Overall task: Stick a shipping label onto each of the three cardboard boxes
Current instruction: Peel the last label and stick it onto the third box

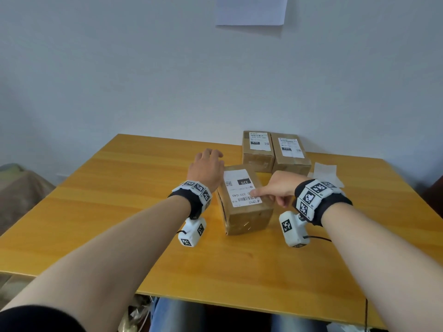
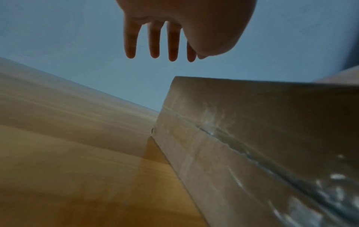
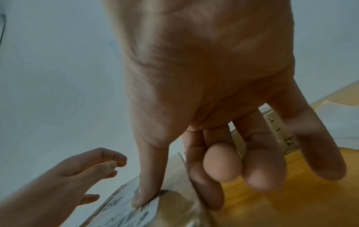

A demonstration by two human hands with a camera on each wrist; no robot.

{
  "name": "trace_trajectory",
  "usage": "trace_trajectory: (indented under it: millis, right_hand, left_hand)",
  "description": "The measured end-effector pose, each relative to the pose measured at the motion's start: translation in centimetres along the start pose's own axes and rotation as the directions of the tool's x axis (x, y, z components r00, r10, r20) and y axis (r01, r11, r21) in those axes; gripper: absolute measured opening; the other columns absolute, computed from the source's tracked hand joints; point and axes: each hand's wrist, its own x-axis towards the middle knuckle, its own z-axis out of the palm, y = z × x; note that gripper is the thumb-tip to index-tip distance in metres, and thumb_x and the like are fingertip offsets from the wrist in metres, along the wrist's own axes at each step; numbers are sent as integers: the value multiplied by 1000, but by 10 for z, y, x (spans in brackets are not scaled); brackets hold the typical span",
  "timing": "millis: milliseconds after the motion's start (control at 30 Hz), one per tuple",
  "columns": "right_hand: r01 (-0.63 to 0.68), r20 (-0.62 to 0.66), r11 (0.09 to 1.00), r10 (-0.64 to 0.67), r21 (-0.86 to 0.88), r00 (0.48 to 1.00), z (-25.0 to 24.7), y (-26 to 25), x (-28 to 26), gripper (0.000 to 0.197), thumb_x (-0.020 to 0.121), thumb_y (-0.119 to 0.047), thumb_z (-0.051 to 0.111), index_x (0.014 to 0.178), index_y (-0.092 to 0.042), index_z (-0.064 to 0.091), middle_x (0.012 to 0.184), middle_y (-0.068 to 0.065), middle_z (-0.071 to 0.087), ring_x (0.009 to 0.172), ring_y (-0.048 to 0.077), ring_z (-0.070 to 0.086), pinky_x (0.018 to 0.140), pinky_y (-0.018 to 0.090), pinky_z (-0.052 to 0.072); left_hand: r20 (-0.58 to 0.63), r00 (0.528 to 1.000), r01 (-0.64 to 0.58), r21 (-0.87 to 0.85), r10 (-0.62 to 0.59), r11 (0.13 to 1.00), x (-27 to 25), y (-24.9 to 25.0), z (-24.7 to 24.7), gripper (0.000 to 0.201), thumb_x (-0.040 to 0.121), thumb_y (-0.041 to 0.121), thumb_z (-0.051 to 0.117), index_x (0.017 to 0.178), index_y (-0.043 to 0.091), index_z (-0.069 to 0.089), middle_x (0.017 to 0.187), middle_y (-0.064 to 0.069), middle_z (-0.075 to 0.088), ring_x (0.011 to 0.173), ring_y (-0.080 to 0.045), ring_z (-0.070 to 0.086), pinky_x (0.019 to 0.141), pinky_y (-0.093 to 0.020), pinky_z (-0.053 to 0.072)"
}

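Observation:
Three cardboard boxes stand on the wooden table (image 1: 115, 212). Two far boxes (image 1: 257, 161) (image 1: 293, 164) sit side by side at the back, each with a white label on top. The near box (image 1: 247, 216) carries a white shipping label (image 1: 239, 188) on its top. My right hand (image 1: 273, 190) presses its thumb (image 3: 141, 196) on the label's (image 3: 124, 215) near right corner, while its other fingers (image 3: 205, 192) hang beside the box's right side. My left hand (image 1: 208, 164) hovers just left of the box's far end, fingers (image 2: 153, 46) straight and holding nothing. The box's taped side (image 2: 252, 138) fills the left wrist view.
Loose white backing sheets (image 1: 324, 173) lie on the table to the right of the far boxes. A paper sheet (image 1: 251, 10) hangs on the wall behind. A cloth-covered object (image 1: 19, 188) sits off the table's left edge. My legs show under the near edge.

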Motion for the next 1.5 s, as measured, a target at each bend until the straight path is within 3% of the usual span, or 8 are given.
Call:
trace_trajectory:
  millis: [133,300,467,733,867,1100,1367,1500]
  right_hand:
    - [-9,85,1000,7,18,996,1,-5,-8,61,88,-72,63,68,-15,66,56,2,69,51,16,64,58,25,49]
    - [-27,166,997,14,72,986,8,-12,-11,60,91,-68,62,71,-12,71,63,6,73,55,19,63,51,19,48]
    - [-41,218,996,25,74,976,8,-14,-14,62,92,-71,59,80,-12,74,77,8,80,60,20,69,53,21,49]
    - [-42,269,998,26,53,963,3,-17,-20,63,93,-71,56,84,-12,75,86,6,82,70,20,71,46,16,47]
    - [-42,268,998,28,49,963,3,-17,-19,64,92,-72,56,83,-12,75,87,5,82,73,20,72,50,19,48]
    - [-57,272,995,33,81,962,4,-16,-17,65,93,-72,56,85,-10,75,87,6,82,76,22,72,44,14,47]
    - [-43,273,997,24,65,962,4,-14,-14,66,92,-73,56,83,-12,77,91,3,82,78,22,71,49,18,47]
    - [-13,271,1000,9,13,963,0,-14,-9,64,89,-76,58,87,-15,79,91,1,82,60,10,69,49,18,46]
  left_hand:
    - [151,985,94,-84,-80,992,4,13,13,50,105,51,33,141,19,47,144,-11,49,124,-32,55,99,-47,50]
    - [293,956,68,-143,-23,987,2,33,23,68,102,65,25,150,18,39,144,-18,47,116,-33,62,95,-42,48]
    - [334,942,39,-31,-26,999,2,39,30,68,102,63,28,152,18,36,148,-17,41,122,-40,56,100,-48,49]
    - [425,902,-57,-63,79,996,8,23,15,62,103,57,36,146,15,45,147,-13,47,130,-34,50,106,-47,42]
    - [432,887,-169,-30,165,985,14,13,12,61,105,58,28,147,17,44,141,-9,51,122,-28,56,100,-41,46]
    - [319,937,-166,56,140,985,9,22,25,70,100,68,18,134,17,52,127,-9,57,102,-30,64,89,-46,54]
    - [323,943,-125,127,79,984,3,27,40,84,95,76,19,149,15,39,145,-14,42,122,-40,52,99,-52,49]
    - [301,952,-103,153,53,983,4,28,42,77,95,74,26,146,18,41,143,-11,43,120,-36,53,95,-49,51]
